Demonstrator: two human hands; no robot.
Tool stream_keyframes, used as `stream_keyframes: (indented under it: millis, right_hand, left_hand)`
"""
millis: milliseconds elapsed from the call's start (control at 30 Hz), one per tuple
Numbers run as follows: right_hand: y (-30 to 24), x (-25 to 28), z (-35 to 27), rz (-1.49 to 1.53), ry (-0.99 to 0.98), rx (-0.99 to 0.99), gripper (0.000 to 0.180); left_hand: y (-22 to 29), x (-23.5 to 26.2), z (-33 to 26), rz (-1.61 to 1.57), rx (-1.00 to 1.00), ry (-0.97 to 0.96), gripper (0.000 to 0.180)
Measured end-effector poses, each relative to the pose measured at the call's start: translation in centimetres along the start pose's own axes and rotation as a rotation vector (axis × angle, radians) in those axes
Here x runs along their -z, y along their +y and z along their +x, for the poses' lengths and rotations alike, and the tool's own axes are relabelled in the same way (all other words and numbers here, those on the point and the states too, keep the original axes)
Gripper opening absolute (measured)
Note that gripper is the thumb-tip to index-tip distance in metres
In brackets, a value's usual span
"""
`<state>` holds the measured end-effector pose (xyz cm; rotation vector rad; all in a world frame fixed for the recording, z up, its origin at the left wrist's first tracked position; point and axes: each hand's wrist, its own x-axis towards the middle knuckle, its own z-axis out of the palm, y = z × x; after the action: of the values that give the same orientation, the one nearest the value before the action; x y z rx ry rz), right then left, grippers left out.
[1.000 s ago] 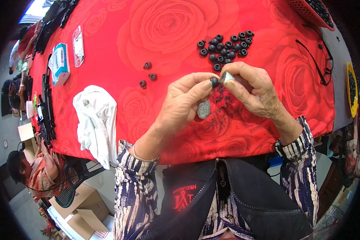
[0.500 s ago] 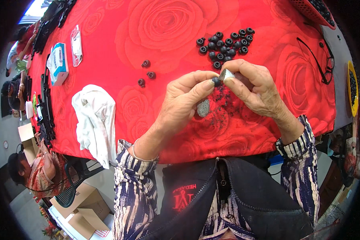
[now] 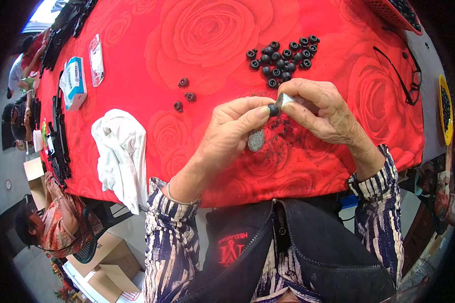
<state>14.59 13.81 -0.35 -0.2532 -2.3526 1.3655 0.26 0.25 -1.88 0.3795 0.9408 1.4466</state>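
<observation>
Between the thumb and forefinger of my left hand (image 3: 236, 122) is a small round black part (image 3: 273, 110). My right hand (image 3: 321, 111) pinches a small metal blade (image 3: 280, 101) with a white wrapping at its grip, and the blade's edge meets the black part. Below the fingers, black crumbs (image 3: 283, 132) are strewn over the red cloth. A grey speckled stone-like piece (image 3: 256, 141) lies beside my left hand, partly covered by it. Beyond my right hand sits a cluster of similar black knob-like parts (image 3: 289, 54). Three more knobs (image 3: 189, 96) lie apart, further left.
The red rose-patterned tablecloth (image 3: 227, 60) covers the table. At left are a white cloth (image 3: 119, 151), a tissue pack (image 3: 74, 83) and a clear plastic case (image 3: 96, 60). Glasses (image 3: 411, 86), a red basket (image 3: 389, 12) and a yellow tray (image 3: 443, 111) are at right. Other people sit at left.
Both hands have shifted only slightly, still holding the black part and the blade, with the part a little lower. At the left, a seated person's head and arms have moved.
</observation>
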Motion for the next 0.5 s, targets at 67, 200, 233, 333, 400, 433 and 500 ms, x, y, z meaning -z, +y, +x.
stream_keyframes:
  millis: [67,200,233,333,400,433,500]
  right_hand:
    - [0.11,0.13,-0.01,-0.011,-0.018,0.037,0.015]
    - [-0.08,0.53,0.24,-0.005,-0.101,0.021,0.016]
    - [-0.08,0.52,0.29,0.002,-0.142,0.032,0.017]
    - [0.04,0.13,-0.01,-0.029,-0.107,0.052,0.017]
    - [-0.08,-0.04,-0.05,-0.014,-0.074,0.020,0.017]
    - [-0.18,-0.10,-0.08,0.001,-0.042,-0.016,0.017]
    - [-0.14,-0.30,-0.16,0.029,0.002,-0.063,0.017]
  left_hand:
    - [0.13,0.45,0.11,0.008,0.030,-0.045,0.020]
    - [0.49,0.81,0.05,0.069,0.081,-0.087,0.020]
    - [0.63,0.85,0.07,0.068,0.082,-0.085,0.020]
    - [0.56,0.73,0.26,-0.029,0.105,-0.044,0.020]
    - [0.43,0.42,0.44,-0.058,0.017,0.043,0.020]
    - [0.43,0.25,0.42,-0.056,0.013,0.041,0.020]
    - [0.31,0.01,0.22,-0.034,0.003,0.074,0.020]
